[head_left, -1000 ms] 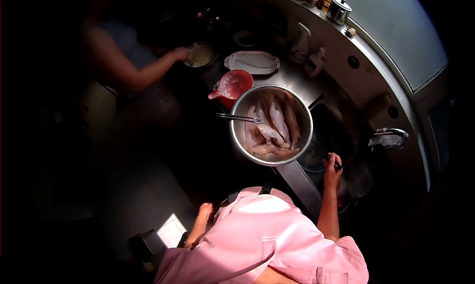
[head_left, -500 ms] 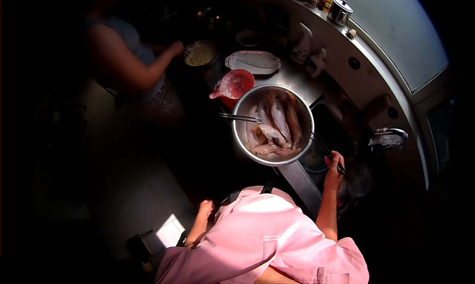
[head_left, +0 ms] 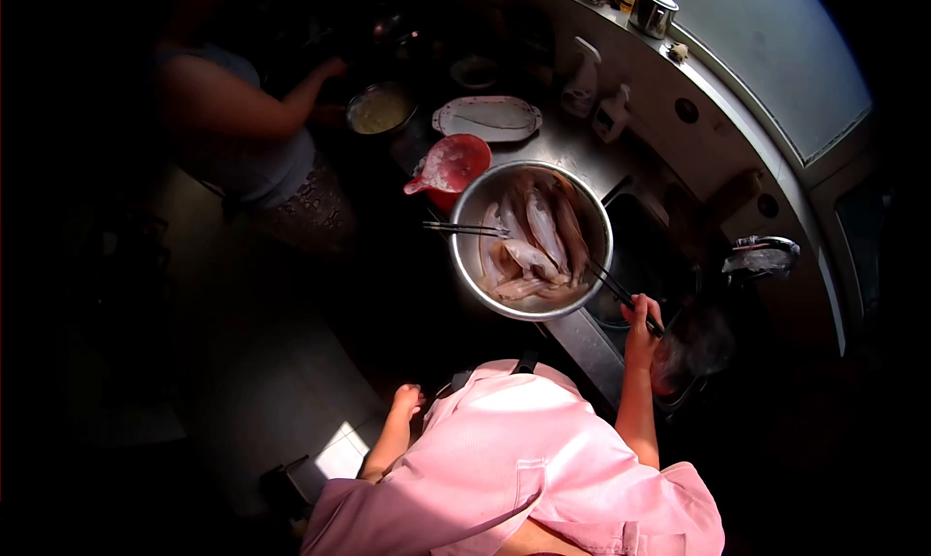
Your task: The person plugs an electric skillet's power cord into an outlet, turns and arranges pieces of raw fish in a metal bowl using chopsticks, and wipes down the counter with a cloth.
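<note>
My right hand (head_left: 642,317) is closed around a pair of dark chopsticks (head_left: 613,286), whose tips reach over the right rim of a large steel bowl (head_left: 464,273). Several pale fish (head_left: 543,231) lie in that bowl. A second pair of chopsticks (head_left: 464,228) rests across its left rim, with the tips on the fish. Down beside my pink shirt hangs my left hand (head_left: 408,399), its fingers curled; whether anything is in them is too small to tell.
Behind the bowl are a red scoop (head_left: 456,164) with white powder and an oval plate (head_left: 487,118). Another person (head_left: 238,100) stands at the back left by a smaller bowl (head_left: 380,109). The sink (head_left: 635,236) is at the right, a lidded pot (head_left: 654,11) on the sill.
The chopsticks in my right hand have moved left, up to the bowl's rim and over it. The other person's hand has drawn away from the smaller bowl.
</note>
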The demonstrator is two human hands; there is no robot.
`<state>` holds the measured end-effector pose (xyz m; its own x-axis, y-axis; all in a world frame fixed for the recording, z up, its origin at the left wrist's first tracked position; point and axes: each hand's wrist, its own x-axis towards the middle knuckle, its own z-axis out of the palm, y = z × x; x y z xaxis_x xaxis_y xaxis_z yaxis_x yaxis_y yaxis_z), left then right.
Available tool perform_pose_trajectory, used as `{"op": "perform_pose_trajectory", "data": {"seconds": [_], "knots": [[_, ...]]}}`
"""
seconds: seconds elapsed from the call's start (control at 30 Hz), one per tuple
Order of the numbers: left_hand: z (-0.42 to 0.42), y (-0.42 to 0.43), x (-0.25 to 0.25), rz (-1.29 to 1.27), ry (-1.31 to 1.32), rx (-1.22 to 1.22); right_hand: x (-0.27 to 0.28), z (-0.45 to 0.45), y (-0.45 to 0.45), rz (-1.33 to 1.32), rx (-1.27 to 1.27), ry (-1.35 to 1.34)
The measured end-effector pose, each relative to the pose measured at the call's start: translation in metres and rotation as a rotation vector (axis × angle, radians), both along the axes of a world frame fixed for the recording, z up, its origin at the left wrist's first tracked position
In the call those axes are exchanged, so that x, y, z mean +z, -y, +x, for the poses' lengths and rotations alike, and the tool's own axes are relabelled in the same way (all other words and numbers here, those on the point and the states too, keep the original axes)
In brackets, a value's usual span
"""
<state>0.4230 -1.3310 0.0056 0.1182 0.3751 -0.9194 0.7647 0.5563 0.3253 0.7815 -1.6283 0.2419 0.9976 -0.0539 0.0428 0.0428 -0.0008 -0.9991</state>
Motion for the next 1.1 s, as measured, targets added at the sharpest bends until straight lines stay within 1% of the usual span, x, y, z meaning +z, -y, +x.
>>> {"op": "perform_pose_trajectory", "data": {"seconds": [0.2, 0.33, 0.4, 0.73, 0.9, 1.03, 1.1], "knots": [[0.000, -0.004, 0.004, -0.002, -0.022, -0.021, -0.005, -0.003, -0.001, -0.090, 0.033, 0.061], [-0.004, -0.005, 0.000, -0.011, -0.020, -0.025, -0.004, -0.003, -0.001, -0.075, 0.023, 0.038], [-0.005, -0.005, -0.001, -0.019, -0.015, -0.040, 0.000, -0.003, -0.001, -0.025, -0.006, -0.008], [-0.001, -0.002, 0.004, 0.007, -0.025, -0.046, -0.006, -0.002, -0.001, -0.011, 0.001, -0.025], [-0.005, -0.002, -0.003, -0.005, -0.028, -0.042, 0.006, -0.005, -0.007, -0.061, -0.012, 0.024], [-0.005, -0.002, -0.003, -0.010, -0.027, -0.039, 0.003, -0.003, -0.005, -0.047, -0.009, 0.010], [-0.004, -0.001, -0.001, -0.010, -0.025, -0.035, 0.001, -0.002, -0.003, -0.102, 0.031, 0.039]]}}
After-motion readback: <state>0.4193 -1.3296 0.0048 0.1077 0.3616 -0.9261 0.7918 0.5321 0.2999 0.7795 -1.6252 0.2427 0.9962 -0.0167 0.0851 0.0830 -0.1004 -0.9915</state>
